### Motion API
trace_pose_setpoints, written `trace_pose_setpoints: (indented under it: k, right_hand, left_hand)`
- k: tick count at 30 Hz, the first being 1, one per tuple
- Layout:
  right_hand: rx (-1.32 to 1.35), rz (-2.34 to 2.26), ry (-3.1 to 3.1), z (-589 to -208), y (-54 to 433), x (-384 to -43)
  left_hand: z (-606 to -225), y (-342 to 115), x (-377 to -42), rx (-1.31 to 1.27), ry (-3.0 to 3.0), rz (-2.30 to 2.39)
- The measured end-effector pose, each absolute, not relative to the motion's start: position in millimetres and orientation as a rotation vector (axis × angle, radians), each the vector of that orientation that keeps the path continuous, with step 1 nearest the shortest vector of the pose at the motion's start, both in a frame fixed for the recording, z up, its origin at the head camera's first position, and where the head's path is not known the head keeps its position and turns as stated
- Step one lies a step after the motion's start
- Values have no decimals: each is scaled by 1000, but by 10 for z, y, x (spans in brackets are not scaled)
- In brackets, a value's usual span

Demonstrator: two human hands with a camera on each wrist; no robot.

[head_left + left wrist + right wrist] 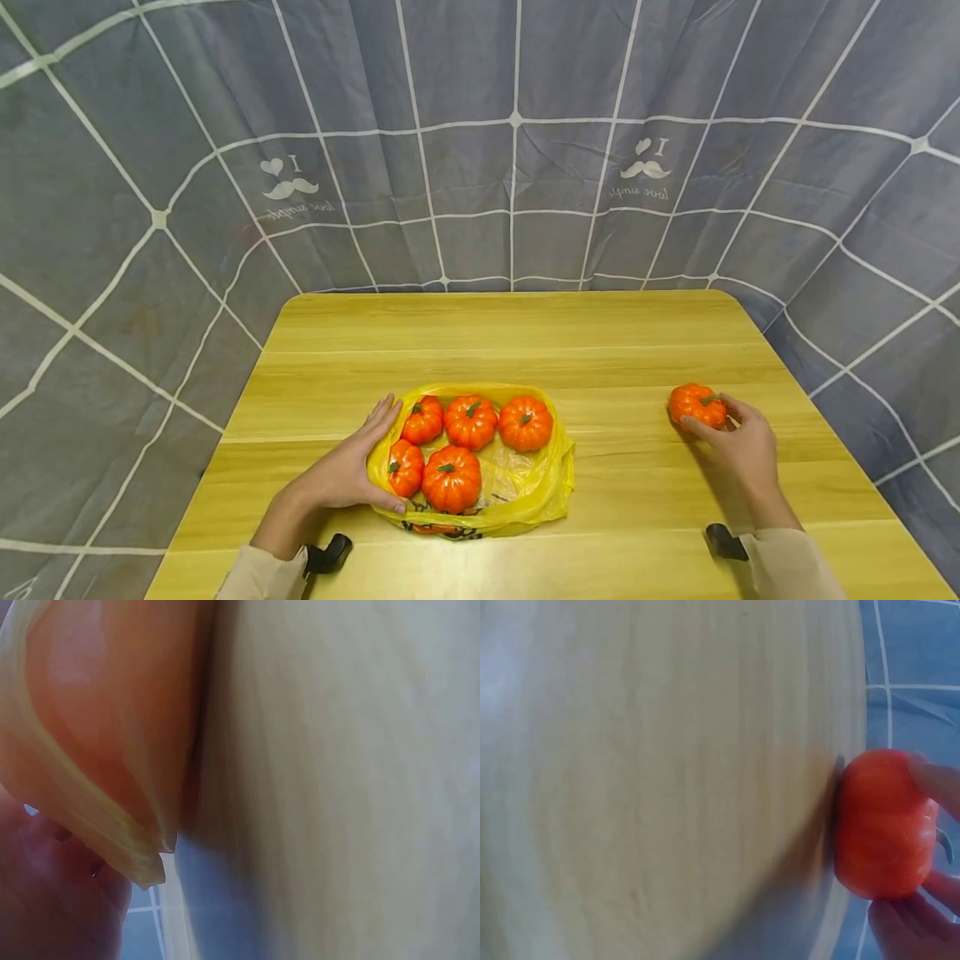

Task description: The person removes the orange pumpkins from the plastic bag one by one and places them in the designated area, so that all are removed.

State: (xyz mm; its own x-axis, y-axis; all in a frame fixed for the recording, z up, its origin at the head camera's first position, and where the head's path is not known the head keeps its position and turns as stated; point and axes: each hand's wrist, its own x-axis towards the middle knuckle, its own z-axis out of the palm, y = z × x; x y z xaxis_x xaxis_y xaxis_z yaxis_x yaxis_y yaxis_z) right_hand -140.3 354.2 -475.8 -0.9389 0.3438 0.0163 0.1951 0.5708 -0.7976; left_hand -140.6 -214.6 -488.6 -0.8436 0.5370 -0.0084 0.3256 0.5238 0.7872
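Observation:
A yellow plastic bag (pixel 525 500) lies with its mouth spread wide on the table, and several small orange toy pumpkins (pixel 452 479) with green stems sit inside it. My left hand (pixel 352 467) holds the bag's left side, thumb at the front rim and fingers along the back left. In the left wrist view the bag (pixel 82 817) and an orange shape behind its film fill the upper left. Away to the right, my right hand (pixel 742 446) grips another toy pumpkin (pixel 693 404) between thumb and fingers. The right wrist view shows this pumpkin (pixel 885 825) at the tabletop, stem facing the hand.
The wooden table (pixel 510 333) has rounded far corners. A grey curtain (pixel 465 175) with white grid lines hangs behind it and along both sides. Black wrist mounts (pixel 330 554) sit at both sleeves, close above the tabletop.

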Motion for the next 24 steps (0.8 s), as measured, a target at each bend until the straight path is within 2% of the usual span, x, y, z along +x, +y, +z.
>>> trace_pose_setpoints:
  k: [9, 15, 20, 24]
  right_hand:
    - [-424, 1177, -2609, -4718, 3477, -1398]
    - [-46, 1040, -2432, -4588, 2999, -1436]
    - [291, 1252, -2567, -4621, 2435, -1448]
    - [443, 1397, -2672, -4701, 2038, -1466]
  left_hand:
    - [-4897, -2149, -1418, 726, 2503, 1225]
    - [-4883, -2149, -1417, 734, 2507, 1218]
    - [-4870, -2148, -1404, 730, 2511, 1215]
    - [-4862, -2141, -1390, 734, 2511, 1220]
